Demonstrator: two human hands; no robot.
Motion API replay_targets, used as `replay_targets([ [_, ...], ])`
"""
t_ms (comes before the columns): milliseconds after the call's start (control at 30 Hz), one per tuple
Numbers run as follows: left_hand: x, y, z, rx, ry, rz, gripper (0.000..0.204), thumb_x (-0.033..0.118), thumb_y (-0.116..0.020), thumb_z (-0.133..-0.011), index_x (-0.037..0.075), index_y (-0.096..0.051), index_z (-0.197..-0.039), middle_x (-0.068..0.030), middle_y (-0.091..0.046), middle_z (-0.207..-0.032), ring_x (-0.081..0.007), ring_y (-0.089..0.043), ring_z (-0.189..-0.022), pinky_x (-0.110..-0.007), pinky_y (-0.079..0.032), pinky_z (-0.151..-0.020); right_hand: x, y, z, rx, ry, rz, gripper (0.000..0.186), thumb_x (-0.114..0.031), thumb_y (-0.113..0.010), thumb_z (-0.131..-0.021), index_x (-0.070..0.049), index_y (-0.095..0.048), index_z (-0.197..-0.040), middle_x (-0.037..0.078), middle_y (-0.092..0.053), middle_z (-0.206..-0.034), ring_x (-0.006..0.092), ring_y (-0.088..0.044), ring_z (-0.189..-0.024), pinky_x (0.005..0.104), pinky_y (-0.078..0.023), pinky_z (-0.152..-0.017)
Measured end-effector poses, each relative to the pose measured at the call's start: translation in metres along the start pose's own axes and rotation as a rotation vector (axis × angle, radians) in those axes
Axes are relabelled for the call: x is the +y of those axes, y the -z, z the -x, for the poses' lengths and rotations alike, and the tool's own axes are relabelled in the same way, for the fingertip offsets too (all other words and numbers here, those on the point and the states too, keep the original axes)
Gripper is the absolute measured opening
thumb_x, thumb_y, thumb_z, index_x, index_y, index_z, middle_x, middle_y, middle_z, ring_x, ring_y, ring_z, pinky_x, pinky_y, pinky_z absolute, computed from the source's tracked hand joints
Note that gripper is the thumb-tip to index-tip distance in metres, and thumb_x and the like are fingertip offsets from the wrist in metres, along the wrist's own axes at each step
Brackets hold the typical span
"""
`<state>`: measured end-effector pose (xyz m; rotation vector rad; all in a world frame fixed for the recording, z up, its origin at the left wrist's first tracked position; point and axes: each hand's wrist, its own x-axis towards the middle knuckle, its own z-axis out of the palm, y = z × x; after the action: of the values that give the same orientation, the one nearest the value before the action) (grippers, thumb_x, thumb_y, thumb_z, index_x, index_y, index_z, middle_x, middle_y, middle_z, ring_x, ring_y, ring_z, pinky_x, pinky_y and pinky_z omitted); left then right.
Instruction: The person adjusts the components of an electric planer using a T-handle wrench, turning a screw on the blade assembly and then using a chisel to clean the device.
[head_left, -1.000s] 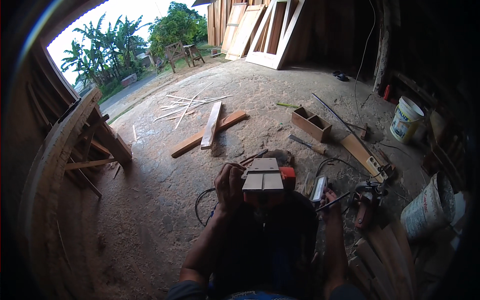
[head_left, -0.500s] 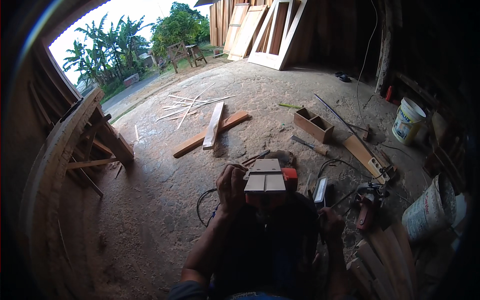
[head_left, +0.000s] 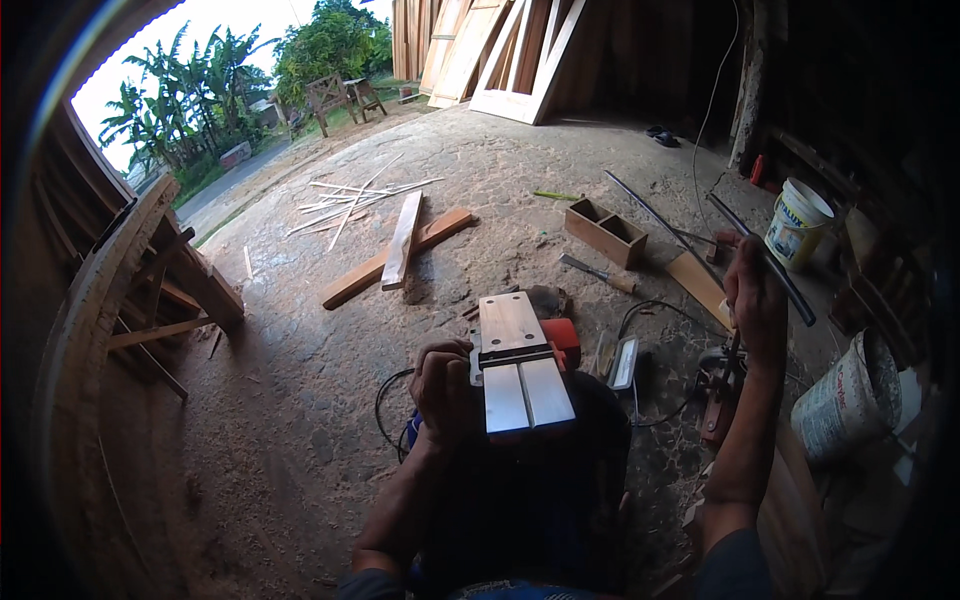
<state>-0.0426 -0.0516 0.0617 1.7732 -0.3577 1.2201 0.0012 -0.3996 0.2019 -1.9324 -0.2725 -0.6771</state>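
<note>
An electric hand planer (head_left: 528, 395) rests upside down over my lap, sole facing up. Its sole has a pale plate with several dark holes at the far end and a grooved silvery plate at the near end. A red housing shows at its right side. My left hand (head_left: 446, 385) is closed against the planer's left side, fingers curled, by a small silvery part. Raised off to the right, my right hand (head_left: 757, 290) is closed on a long dark bar (head_left: 790, 290), which slants down to the right; its exact kind cannot be made out.
Beyond the planer lie a chisel (head_left: 597, 272), a wooden box (head_left: 606, 235), crossed boards (head_left: 402, 240) and thin strips (head_left: 350, 205). Two buckets (head_left: 797, 225) stand on the right. A wooden bench (head_left: 125, 270) is on the left. A dark cord (head_left: 378, 400) runs beside the planer.
My right hand has risen from low beside my lap and moved right and away with the dark bar. The planer's sole has tilted further into view, while my left hand stays at its side.
</note>
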Motion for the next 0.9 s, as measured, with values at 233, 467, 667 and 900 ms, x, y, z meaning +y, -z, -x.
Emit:
replay_targets([
  [233, -0.005, 0.013, 0.018, -0.032, -0.145, 0.023, 0.009, 0.004, -0.054, -0.095, 0.002, -0.053, -0.087, -0.0154, -0.061, -0.093, -0.0283, -0.067, -0.090, -0.038, -0.058, -0.077, -0.100, -0.022, -0.063, 0.039, 0.350, -0.283, 0.046, -0.042, -0.049, -0.109, -0.005, -0.064, -0.131, -0.002, -0.049, -0.062, 0.0068, -0.041, -0.047, 0.0269, -0.033, -0.047],
  [467, -0.005, 0.007, 0.022, -0.024, -0.207, 0.125, 0.009, 0.007, -0.056, -0.095, 0.001, -0.054, -0.088, -0.0155, -0.061, -0.095, -0.0308, -0.067, -0.094, -0.044, -0.059, -0.084, -0.175, -0.051, -0.091, -0.193, 0.431, -1.007, 0.024, -0.033, -0.057, -0.106, -0.011, -0.066, -0.111, 0.000, -0.056, -0.068, 0.0051, -0.038, -0.045, 0.0242, -0.032, -0.038],
  [667, -0.010, 0.015, 0.024, -0.039, -0.188, 0.111, 0.010, 0.009, -0.056, -0.095, 0.002, -0.055, -0.088, -0.0153, -0.060, -0.096, -0.0320, -0.067, -0.095, -0.045, -0.059, -0.087, -0.168, -0.127, -0.087, -0.292, 0.258, -1.167, 0.025, -0.035, -0.058, -0.105, -0.011, -0.064, -0.112, -0.001, -0.057, -0.069, 0.0034, -0.031, -0.037, 0.0219, -0.022, -0.031],
  [900, -0.009, 0.015, 0.023, -0.041, -0.179, 0.123, 0.009, 0.008, -0.056, -0.094, 0.002, -0.055, -0.087, -0.0162, -0.061, -0.096, -0.0327, -0.067, -0.096, -0.044, -0.057, -0.085, -0.172, -0.148, -0.066, -0.335, 0.090, -1.151, 0.036, -0.041, -0.056, -0.106, -0.006, -0.066, -0.112, -0.001, -0.056, -0.066, 0.0038, -0.030, -0.035, 0.0221, -0.021, -0.033],
])
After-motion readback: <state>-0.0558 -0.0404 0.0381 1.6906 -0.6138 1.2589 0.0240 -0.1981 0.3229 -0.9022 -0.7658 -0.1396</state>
